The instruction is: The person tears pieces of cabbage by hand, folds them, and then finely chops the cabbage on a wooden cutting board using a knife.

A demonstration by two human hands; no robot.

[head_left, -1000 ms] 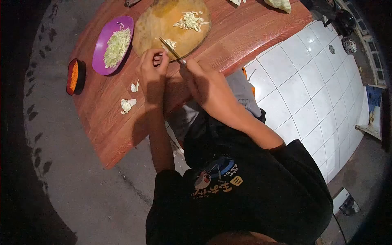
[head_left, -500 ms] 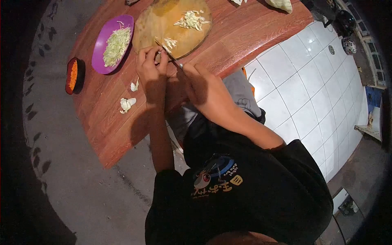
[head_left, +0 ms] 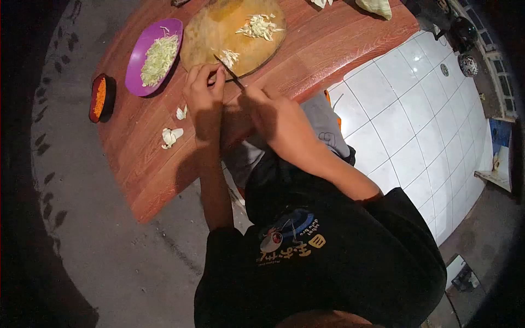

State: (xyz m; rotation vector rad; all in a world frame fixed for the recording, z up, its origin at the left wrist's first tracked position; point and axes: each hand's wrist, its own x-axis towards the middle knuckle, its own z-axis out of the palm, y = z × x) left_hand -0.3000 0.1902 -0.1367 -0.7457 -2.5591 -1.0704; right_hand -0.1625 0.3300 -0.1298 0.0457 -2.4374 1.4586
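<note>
My right hand (head_left: 265, 109) is closed around the handle of a knife (head_left: 234, 77), whose thin dark blade reaches over the near edge of the round wooden cutting board (head_left: 205, 35). Just left of the blade, my left hand (head_left: 203, 93) rests at the board's edge with its fingers curled; what they press on is hidden beneath them. By the knife tip lies a small heap of cut cabbage (head_left: 230, 57). A larger pile of shredded cabbage (head_left: 260, 27) sits farther back on the board.
Left of the board stands a purple bowl (head_left: 133, 68) of shredded cabbage, then a small dark bowl (head_left: 109, 104) with orange shreds. Cabbage scraps (head_left: 171, 138) lie on the wooden table (head_left: 142, 169). A larger cabbage piece (head_left: 376, 7) is at the far right edge.
The knife blade has shifted slightly and its angle differs a little beside my left fingers. Both hands stay in nearly the same place; the whole view has moved slightly.
</note>
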